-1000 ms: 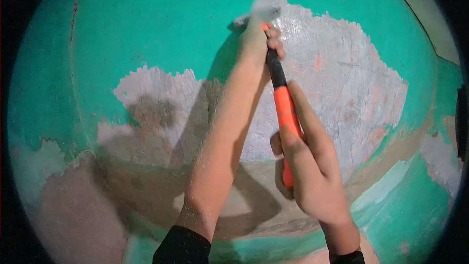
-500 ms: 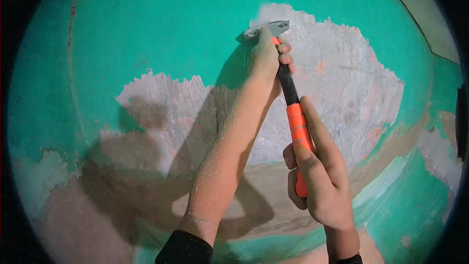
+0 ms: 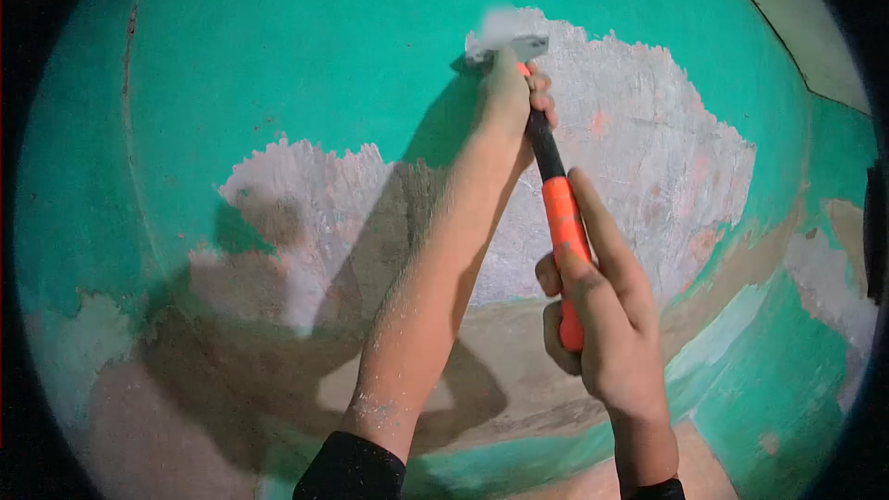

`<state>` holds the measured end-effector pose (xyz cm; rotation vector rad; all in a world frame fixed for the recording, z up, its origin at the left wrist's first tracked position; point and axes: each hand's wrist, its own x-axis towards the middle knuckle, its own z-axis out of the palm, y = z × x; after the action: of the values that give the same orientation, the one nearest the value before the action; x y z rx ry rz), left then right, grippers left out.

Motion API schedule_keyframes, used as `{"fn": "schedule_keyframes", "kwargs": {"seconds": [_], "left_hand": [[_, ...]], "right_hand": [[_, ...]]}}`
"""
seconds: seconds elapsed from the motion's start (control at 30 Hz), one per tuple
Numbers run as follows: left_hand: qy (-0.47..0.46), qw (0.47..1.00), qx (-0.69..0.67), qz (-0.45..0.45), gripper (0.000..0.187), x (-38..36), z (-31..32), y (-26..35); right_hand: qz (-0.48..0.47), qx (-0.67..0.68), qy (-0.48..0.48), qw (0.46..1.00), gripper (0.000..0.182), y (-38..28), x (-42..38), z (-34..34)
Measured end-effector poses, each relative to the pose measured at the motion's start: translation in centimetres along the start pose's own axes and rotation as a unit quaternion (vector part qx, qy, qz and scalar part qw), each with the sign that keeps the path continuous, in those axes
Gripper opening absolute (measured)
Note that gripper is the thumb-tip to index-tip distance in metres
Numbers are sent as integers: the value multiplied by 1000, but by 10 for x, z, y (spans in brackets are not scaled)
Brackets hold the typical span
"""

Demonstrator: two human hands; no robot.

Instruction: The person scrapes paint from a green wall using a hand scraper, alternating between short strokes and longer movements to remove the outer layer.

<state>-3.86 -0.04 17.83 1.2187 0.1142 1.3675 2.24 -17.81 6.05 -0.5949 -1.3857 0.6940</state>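
A long-handled scraper (image 3: pixel 563 208) with an orange and black handle slants up across the wall. Its grey metal head (image 3: pixel 532 46) is at the upper left edge of a bare, pale patch (image 3: pixel 639 157), where green paint (image 3: pixel 315 46) begins. My left hand (image 3: pixel 505 97) is closed round the handle's top, thumb up against the head. Lower down, my right hand (image 3: pixel 616 324) wraps the orange grip, its index finger stretched along the shaft. A whitish blur hangs just above the head and hides part of the blade edge.
Pale dust specks cover my left forearm (image 3: pixel 421 287). A brown band (image 3: pixel 528 343) of wall runs below the bare patch. Long cracks mark the wall at the left and upper right. A dark object (image 3: pixel 873 231) stands at the right edge. Shadows of my arms fall leftward.
The right hand and lower handle appear slightly higher in view. The bare patch reaches a little farther left beside the scraper head. Both hands keep their hold.
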Motion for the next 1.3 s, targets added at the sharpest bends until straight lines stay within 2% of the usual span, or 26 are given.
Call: {"fn": "schedule_keyframes", "kwargs": {"seconds": [0.23,0.33,0.47,0.57,0.7,0.83,0.87,0.97,1.0,1.1,1.2,1.3], "left_hand": [[-33,999,-31,-4,39,14,2,7],[4,1000,-19,-4,23,-6,6,2],[-20,999,-28,7,29,13,9,12],[19,1000,-17,-4,27,-5,7,-1],[-29,999,-36,20,24,17,12,17],[-19,999,-40,23,23,5,10,4],[-11,999,-44,-14,38,13,2,3],[-51,997,-44,37,36,29,5,13],[-59,995,-74,27,33,28,11,18],[-18,997,-68,27,22,13,12,12],[-35,996,-60,52,21,20,13,16],[-24,995,-81,56,24,27,19,18]], "right_hand": [[-28,-13,-7,999,57,2,10,0],[-24,-25,-12,999,57,5,5,-3],[-22,-9,-16,1000,57,-5,12,0],[-43,-32,-20,998,56,3,7,-5],[-39,-34,-4,999,55,0,19,-1],[-32,-31,-5,999,55,-6,11,-6],[-40,-51,-5,998,54,-3,8,-7],[-38,-46,-9,998,54,-14,17,-5],[-34,-44,-8,998,54,-16,18,-5],[-23,-63,2,998,54,-12,14,-7],[-93,-35,5,995,53,3,27,-4],[-35,-11,15,999,54,-8,24,-5]]}}
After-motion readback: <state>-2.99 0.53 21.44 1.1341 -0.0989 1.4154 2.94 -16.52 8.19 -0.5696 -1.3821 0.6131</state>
